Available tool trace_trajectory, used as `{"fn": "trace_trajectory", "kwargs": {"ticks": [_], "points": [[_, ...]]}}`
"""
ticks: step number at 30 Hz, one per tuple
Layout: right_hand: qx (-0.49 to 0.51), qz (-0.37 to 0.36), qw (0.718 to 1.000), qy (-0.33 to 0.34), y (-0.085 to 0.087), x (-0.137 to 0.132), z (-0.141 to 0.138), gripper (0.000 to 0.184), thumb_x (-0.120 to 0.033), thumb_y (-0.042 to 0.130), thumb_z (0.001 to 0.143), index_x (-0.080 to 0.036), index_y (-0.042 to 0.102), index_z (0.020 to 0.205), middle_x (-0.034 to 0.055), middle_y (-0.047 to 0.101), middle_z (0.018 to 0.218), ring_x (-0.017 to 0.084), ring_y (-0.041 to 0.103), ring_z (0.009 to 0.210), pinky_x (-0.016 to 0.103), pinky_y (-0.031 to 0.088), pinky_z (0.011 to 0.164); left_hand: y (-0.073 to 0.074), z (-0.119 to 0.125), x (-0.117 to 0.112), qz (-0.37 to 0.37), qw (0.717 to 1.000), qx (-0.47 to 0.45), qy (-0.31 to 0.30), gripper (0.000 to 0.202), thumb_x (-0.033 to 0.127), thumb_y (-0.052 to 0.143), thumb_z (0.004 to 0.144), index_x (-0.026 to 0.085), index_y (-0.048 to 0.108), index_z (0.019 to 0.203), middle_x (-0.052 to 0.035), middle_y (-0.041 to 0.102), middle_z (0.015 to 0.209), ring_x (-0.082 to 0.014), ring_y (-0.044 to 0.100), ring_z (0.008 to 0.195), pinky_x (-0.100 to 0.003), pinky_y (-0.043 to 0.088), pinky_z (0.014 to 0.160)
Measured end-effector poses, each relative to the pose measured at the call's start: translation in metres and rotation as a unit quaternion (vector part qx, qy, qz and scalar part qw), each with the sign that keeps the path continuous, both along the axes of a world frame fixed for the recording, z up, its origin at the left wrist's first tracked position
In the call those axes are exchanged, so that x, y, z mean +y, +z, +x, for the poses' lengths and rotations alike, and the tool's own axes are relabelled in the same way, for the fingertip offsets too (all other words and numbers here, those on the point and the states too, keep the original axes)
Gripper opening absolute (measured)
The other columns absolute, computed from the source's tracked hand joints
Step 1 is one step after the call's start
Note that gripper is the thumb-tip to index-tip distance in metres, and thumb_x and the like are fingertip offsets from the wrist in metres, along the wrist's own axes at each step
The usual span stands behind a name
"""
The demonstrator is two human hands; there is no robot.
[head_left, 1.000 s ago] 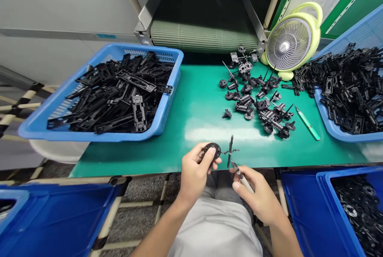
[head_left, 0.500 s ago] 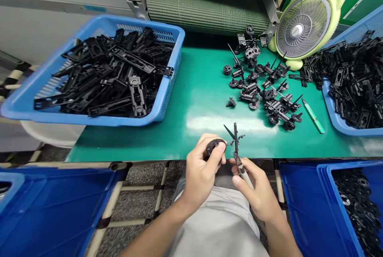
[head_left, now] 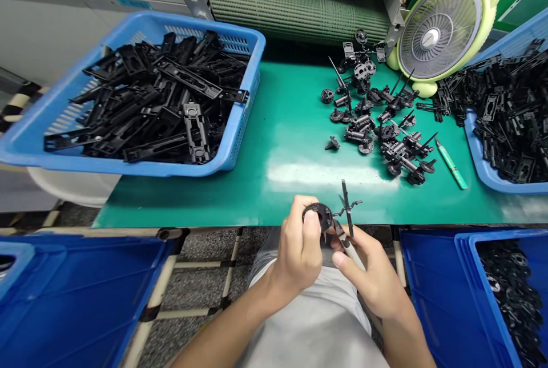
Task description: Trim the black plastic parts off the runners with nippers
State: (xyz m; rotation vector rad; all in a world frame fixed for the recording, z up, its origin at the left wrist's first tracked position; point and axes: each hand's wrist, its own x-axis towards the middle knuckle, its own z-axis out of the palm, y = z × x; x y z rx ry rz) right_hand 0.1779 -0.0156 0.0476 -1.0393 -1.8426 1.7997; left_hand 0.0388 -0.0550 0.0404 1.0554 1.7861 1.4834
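Nearest, the right hand [head_left: 372, 268] is wrapped around slim grey-handled metal cutters [head_left: 351, 253], tips just beside a round black plastic disc [head_left: 324, 217]. The left hand [head_left: 299, 251] clamps that disc between thumb and fingers; its thin black plastic branch [head_left: 347, 208] juts rightward, clear of the left grip. Beyond lie jumbled black plastic parts [head_left: 362, 124].

The green worktop [head_left: 192, 202] bears, left to right, one left-hand blue basket [head_left: 128, 167], loose black plastic parts [head_left: 400, 154], one yellow-green fan [head_left: 432, 37], one green pointed tool [head_left: 452, 167] and one right-hand blue basket [head_left: 509, 187].
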Motion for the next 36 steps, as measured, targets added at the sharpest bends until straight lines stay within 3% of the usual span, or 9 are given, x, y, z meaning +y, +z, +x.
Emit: {"fn": "trace_trajectory", "kwargs": {"ticks": [6,12,20,25,33,36], "points": [[0.004,0.001,1.0,-0.012,-0.002,0.002,-0.001,0.009,-0.027,0.053,0.087,-0.019,0.057,0.088,0.0023,0.055,0.085,0.02,0.052,0.087,0.03,0.042,0.081,-0.006,0.002,0.002,0.009,0.999,0.035,-0.01,0.018,0.031,0.031,0.094,0.023,0.045,0.087,0.0034,0.055,0.061,-0.0138,0.052,0.052,-0.026,0.04,0.054],[0.017,-0.036,0.999,-0.005,0.002,0.007,-0.005,0.013,-0.03,0.052,0.088,-0.018,0.055,0.084,-0.0007,0.05,0.078,0.015,0.045,0.072,0.026,0.04,0.068,-0.013,-0.001,0.004,0.025,0.992,0.118,-0.027,0.017,0.026,0.03,0.094,0.022,0.047,0.089,0.0022,0.057,0.061,-0.015,0.054,0.053,-0.027,0.041,0.056],[-0.042,-0.066,0.997,-0.008,0.003,0.023,-0.011,0.026,-0.035,0.07,0.074,-0.018,0.051,0.071,-0.0048,0.044,0.062,0.01,0.039,0.058,0.023,0.033,0.055,-0.016,-0.018,0.016,0.012,0.977,0.209,-0.035,0.02,0.026,0.03,0.091,0.022,0.049,0.085,0.0035,0.049,0.055,-0.0135,0.044,0.044,-0.026,0.034,0.05],[-0.07,-0.048,0.996,0.008,0.003,0.034,-0.014,0.024,-0.034,0.07,0.073,-0.018,0.053,0.074,-0.0051,0.045,0.063,0.01,0.038,0.058,0.023,0.032,0.054,-0.019,-0.025,0.024,0.018,0.976,0.213,-0.036,0.019,0.026,0.032,0.09,0.022,0.049,0.085,0.005,0.046,0.051,-0.0129,0.041,0.039,-0.026,0.034,0.05],[-0.038,-0.035,0.999,0.005,-0.012,0.051,-0.042,0.016,-0.031,0.054,0.078,-0.018,0.053,0.07,-0.0052,0.041,0.058,0.01,0.037,0.056,0.024,0.03,0.054,-0.032,-0.033,0.039,-0.02,0.968,0.244,0.048,0.02,0.028,0.033,0.09,0.02,0.051,0.088,0.0001,0.056,0.06,-0.0155,0.051,0.048,-0.027,0.036,0.053],[-0.054,-0.036,0.998,0.021,-0.016,0.07,-0.05,0.019,-0.03,0.058,0.076,-0.018,0.052,0.063,-0.0067,0.039,0.054,0.009,0.034,0.052,0.024,0.026,0.05,-0.035,-0.044,0.05,-0.038,0.972,0.211,0.097,0.017,0.028,0.037,0.089,0.02,0.051,0.086,0.0003,0.055,0.059,-0.0161,0.051,0.05,-0.027,0.037,0.055]]}}
